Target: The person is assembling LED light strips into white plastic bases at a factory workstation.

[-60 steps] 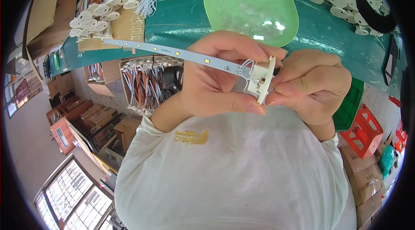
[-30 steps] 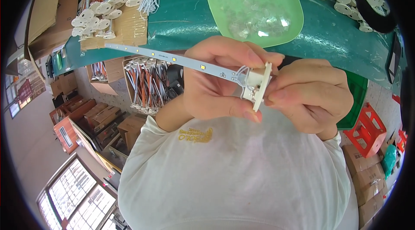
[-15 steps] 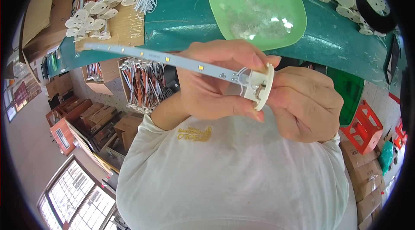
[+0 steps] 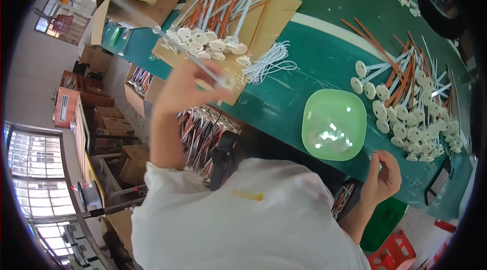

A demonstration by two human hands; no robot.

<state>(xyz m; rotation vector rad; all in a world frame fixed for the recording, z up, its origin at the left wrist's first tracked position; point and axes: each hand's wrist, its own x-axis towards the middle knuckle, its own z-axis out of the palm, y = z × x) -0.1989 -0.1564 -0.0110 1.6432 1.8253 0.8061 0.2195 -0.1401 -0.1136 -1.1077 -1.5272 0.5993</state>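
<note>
Strip (image 4: 177,46) in the left fingers (image 4: 214,96) is blurred (far end faintest).

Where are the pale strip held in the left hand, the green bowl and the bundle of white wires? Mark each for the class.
Pale strip (image 4: 179,48): head view, on its blurred length.
Green bowl (image 4: 335,101): head view, on its bare inner wall.
White wire bundle (image 4: 270,63): head view, on its middle.

The left forearm (image 4: 167,140) rises almost upright, and the left hand (image 4: 190,85) at its top, blurred, is turned toward the right with fingers and thumb drawn together in a pinch. Lower down and well apart, the right forearm (image 4: 357,219) slants up and rightward, the right hand (image 4: 384,179) half curled, its thumb raised beside the bent fingers.
</note>
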